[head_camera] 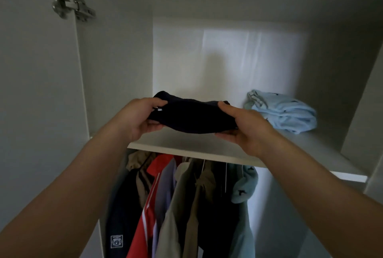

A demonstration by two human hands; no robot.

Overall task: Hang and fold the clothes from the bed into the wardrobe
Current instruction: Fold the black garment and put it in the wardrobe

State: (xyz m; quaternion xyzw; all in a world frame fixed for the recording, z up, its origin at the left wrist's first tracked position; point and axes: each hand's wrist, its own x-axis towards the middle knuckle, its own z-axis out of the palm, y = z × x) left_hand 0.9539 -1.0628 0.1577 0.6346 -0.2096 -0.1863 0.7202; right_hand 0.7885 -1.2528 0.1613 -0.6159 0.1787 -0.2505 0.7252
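- Left hand [136, 121]: fingers [154, 127] curled under one end of a folded dark navy garment [192, 117], thumb on top.
- Right hand [245, 131]: pinches the other end the same way.
- Garment is over the wardrobe shelf [182, 147]; contact unclear.
- Folded light-blue garment [285, 112] lies on that shelf, near the right.
- Hanging clothes [186, 199] are below the shelf.

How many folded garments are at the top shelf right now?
2. A dark folded garment gripped by the left hand and right hand over the shelf, and a light blue folded garment lying on the shelf's right side. More may be hidden behind the hands.
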